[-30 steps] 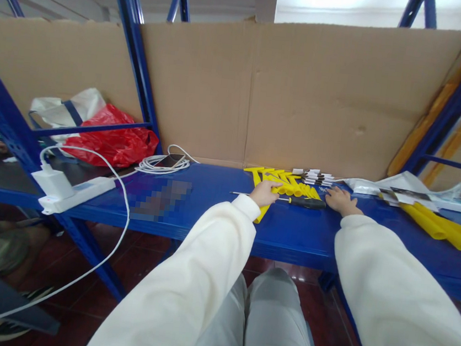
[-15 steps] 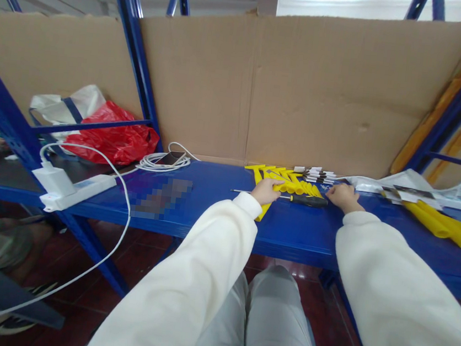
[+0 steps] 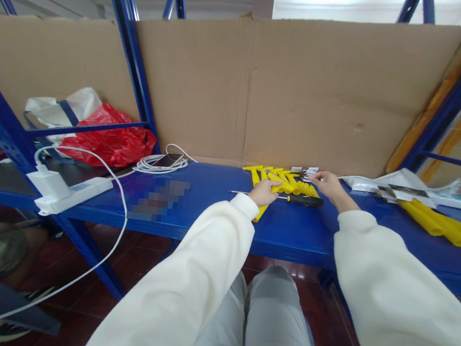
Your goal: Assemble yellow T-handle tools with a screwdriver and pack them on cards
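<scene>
My left hand (image 3: 264, 192) is closed round a yellow piece (image 3: 261, 214), whose lower end sticks out below the fingers. Just behind it, a row of yellow tube-like pieces (image 3: 293, 187) lies on the blue shelf. A screwdriver (image 3: 306, 201) with a black handle lies in front of that row, its thin shaft reaching left past my left hand. My right hand (image 3: 329, 185) is at the small black-and-white pieces (image 3: 309, 172) beyond the row, fingers pinched together. What sits between those fingertips is too small to make out.
On the right lie larger yellow tubes (image 3: 437, 221) and a white plastic bag (image 3: 379, 179). To the left are a coiled white cable (image 3: 160, 164), a red bag (image 3: 112, 134) and a power strip (image 3: 74, 194) with a hanging cord. Cardboard (image 3: 306, 93) stands behind.
My right hand has moved left and away from me, from beside the screwdriver handle to the black-and-white pieces. My left hand keeps its hold on the yellow piece. The view has shifted slightly.
</scene>
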Motion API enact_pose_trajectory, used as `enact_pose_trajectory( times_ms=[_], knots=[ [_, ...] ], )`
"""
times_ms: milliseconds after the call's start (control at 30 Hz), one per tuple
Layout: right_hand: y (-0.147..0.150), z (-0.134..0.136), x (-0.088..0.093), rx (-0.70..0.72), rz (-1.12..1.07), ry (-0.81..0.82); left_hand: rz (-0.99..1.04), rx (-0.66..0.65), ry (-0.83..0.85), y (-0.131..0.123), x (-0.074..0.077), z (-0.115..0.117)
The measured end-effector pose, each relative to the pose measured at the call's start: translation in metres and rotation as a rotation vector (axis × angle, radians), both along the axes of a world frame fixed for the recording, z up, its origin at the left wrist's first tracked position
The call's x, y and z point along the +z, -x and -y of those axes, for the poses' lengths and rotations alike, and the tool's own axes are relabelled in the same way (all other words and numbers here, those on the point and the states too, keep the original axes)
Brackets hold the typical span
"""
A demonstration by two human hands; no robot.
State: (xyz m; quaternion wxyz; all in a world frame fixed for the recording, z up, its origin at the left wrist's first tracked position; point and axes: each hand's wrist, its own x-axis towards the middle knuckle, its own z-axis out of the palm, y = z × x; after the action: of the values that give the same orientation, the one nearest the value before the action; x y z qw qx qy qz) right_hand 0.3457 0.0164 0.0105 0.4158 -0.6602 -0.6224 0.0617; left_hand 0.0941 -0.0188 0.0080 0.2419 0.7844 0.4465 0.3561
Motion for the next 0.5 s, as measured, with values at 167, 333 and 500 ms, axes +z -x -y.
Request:
enact_pose_trajectory(
  times_ms=[167, 333, 500],
  knots=[
    [0.041, 0.000, 0.000, 0.326, -0.114, -0.024, -0.065, -0.024, 0.014, 0.001, 0.006, 0.008],
    [0.055, 0.000, -0.006, 0.434, -0.102, -0.024, -0.086, -0.050, -0.016, 0.000, 0.009, 0.012],
    [0.049, -0.002, -0.008, 0.397, -0.055, -0.007, -0.098, -0.049, -0.047, 0.000, 0.009, 0.013]
  ],
)
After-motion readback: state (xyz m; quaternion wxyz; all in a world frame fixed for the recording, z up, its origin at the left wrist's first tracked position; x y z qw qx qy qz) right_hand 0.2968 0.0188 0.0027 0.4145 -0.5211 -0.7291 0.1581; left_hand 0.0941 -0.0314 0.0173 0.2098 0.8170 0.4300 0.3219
